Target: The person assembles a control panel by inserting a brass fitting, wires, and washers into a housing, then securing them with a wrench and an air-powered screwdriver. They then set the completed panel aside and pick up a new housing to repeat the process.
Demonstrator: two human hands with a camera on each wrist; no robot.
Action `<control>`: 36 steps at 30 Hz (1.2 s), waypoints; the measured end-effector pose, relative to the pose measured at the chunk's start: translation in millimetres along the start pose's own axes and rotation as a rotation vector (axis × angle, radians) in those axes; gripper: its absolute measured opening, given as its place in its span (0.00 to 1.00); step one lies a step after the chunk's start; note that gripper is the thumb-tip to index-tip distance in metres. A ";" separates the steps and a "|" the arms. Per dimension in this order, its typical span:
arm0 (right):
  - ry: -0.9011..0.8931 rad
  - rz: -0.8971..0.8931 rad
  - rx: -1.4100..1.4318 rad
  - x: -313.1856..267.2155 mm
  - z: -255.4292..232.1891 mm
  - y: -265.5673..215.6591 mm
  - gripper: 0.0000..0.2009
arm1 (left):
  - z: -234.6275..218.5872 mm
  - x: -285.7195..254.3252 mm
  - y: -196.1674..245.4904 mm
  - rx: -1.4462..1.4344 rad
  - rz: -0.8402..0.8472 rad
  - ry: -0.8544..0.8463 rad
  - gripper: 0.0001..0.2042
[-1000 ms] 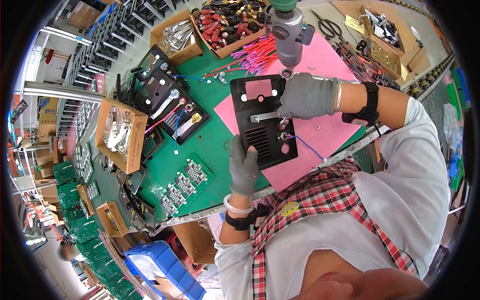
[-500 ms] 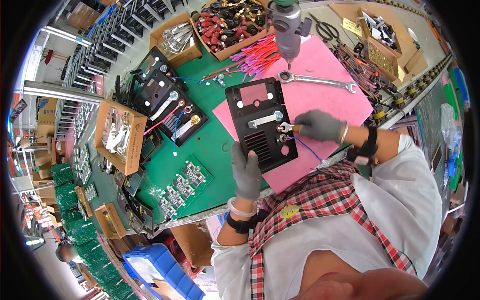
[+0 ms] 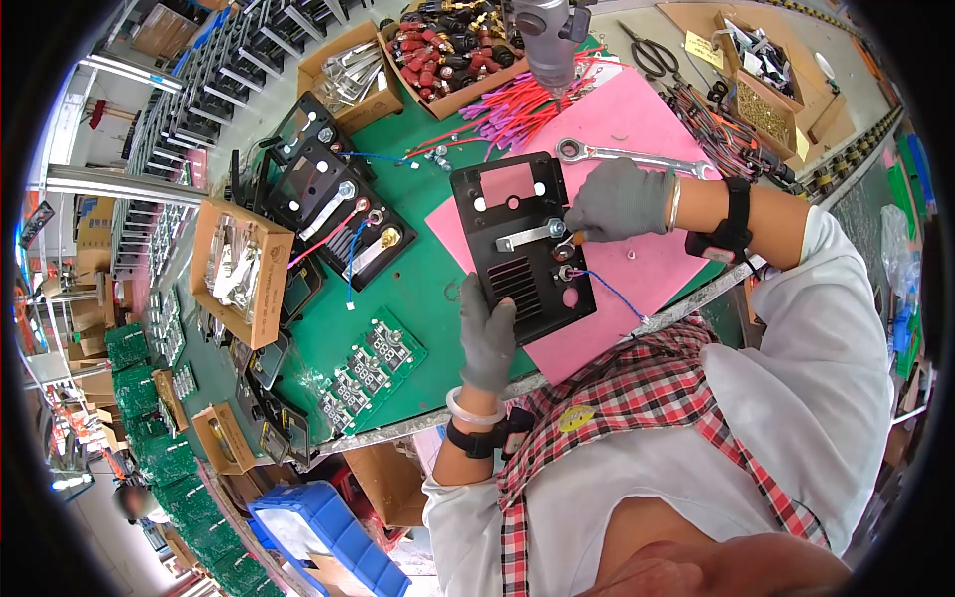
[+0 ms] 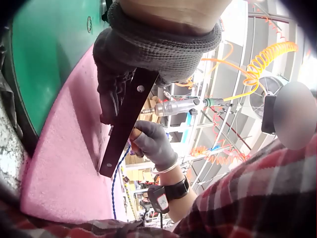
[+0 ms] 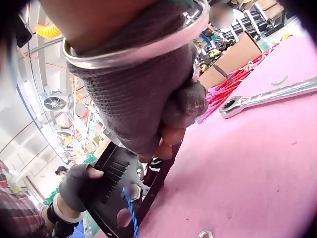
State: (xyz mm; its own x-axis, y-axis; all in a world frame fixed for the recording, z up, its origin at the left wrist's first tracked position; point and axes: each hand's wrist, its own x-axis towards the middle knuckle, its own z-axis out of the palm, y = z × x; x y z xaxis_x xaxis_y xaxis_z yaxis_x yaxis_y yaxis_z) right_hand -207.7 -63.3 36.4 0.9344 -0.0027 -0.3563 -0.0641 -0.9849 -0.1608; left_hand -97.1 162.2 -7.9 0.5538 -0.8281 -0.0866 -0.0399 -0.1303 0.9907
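My gloved left hand (image 3: 487, 343) grips the lower left edge of a black metal panel (image 3: 512, 234), thumb on its face. The panel has slots, a window and a silver bracket (image 3: 527, 237) bolted on. At the panel's right edge, my gloved right hand (image 3: 622, 202) has its fingers curled, bare fingertips (image 5: 166, 148) pinching at a small metal fitting (image 3: 564, 253) mostly covered by them. Just below is a hex stud (image 3: 564, 274) with a twisted blue wire (image 3: 609, 294). A combination wrench (image 3: 632, 156) lies beyond the right hand.
A power screwdriver (image 3: 545, 45) hangs above the bench. Red and purple wires (image 3: 507, 114) lie behind the panel on a pink mat (image 3: 657, 114). Other black panels (image 3: 333, 199), circuit boards (image 3: 368, 368) and a box of metal brackets (image 3: 244, 269) stand to the left.
My right hand moved down from the bracket's bolt to the fitting, swung out to the right, then came back in over it. The screwdriver swung to the left. My left hand stays on the panel.
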 end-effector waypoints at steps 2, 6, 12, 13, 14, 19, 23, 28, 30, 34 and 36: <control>0.037 -0.045 0.032 0.6 -2.9 4.5 0.08 | 3.3 1.7 8.6 0.022 -0.027 0.009 0.15; -0.003 -0.072 0.032 3.5 -11.4 9.0 0.08 | 1.8 1.8 -2.9 -0.068 -0.070 0.017 0.15; -0.027 -0.051 0.069 3.9 -9.6 8.8 0.07 | 2.6 0.6 -6.4 -0.100 -0.044 0.019 0.17; -0.033 -0.027 0.069 2.7 -9.5 7.0 0.07 | 2.8 0.7 -7.8 -0.106 -0.040 0.017 0.17; -0.039 -0.004 0.070 1.9 -9.1 5.7 0.07 | 2.8 0.7 -8.5 -0.111 -0.036 0.015 0.17; -0.028 0.122 0.215 -2.9 23.0 7.9 0.11 | 6.6 -0.4 -5.8 -0.170 -0.074 0.026 0.17; 0.031 0.227 0.461 -12.9 41.5 -3.3 0.13 | 10.4 -5.8 5.7 0.020 -0.055 0.098 0.16; 0.139 0.315 0.658 -26.8 51.3 -13.0 0.14 | 12.8 -7.4 -3.0 0.020 0.028 0.080 0.18; 0.189 0.333 0.603 -35.3 38.5 -15.2 0.13 | 11.7 -8.8 -2.6 0.179 0.083 0.076 0.18; 0.415 0.379 0.503 -57.2 41.7 5.5 0.14 | 13.2 -21.5 -7.7 -0.366 -0.138 0.026 0.19; 0.310 0.407 0.412 -62.8 53.3 22.8 0.13 | 20.3 -29.9 0.0 -0.425 -0.268 -0.018 0.20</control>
State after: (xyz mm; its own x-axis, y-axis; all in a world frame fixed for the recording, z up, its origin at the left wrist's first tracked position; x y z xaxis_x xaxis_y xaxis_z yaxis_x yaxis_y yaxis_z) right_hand -286.6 -76.4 6.0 0.8609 -0.4713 -0.1917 -0.5053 -0.7479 -0.4305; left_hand -130.5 175.9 -7.5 0.4835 -0.8058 -0.3419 0.4460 -0.1093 0.8883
